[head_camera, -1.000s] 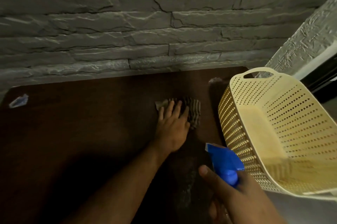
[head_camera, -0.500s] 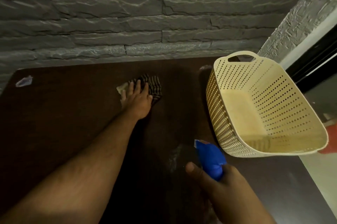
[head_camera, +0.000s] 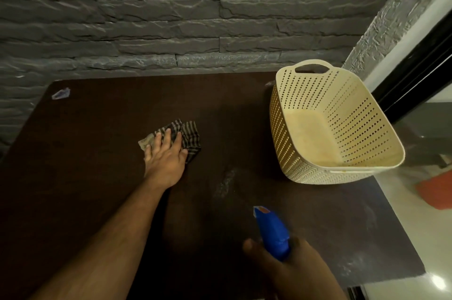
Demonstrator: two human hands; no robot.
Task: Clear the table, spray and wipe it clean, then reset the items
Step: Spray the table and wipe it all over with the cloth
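A dark brown table (head_camera: 97, 177) fills the view. My left hand (head_camera: 165, 155) lies flat with spread fingers on a striped cloth (head_camera: 189, 136) near the table's middle, pressing it down. My right hand (head_camera: 293, 268) at the bottom holds a spray bottle with a blue head (head_camera: 272, 232), its nozzle pointing away over the table; the bottle's body is hidden. A pale wet streak (head_camera: 225, 182) shows on the table between the cloth and the nozzle.
A cream perforated plastic basket (head_camera: 293, 128) stands empty on the table's right side, leaning over the edge. A small scrap of wrapper (head_camera: 60, 93) lies at the far left corner. A grey stone wall runs behind. An orange object (head_camera: 437, 192) is on the floor to the right.
My left hand has slid the cloth leftward, away from the basket. The camera has pulled back and tilted, showing more of the table. The spray bottle stays in my right hand.
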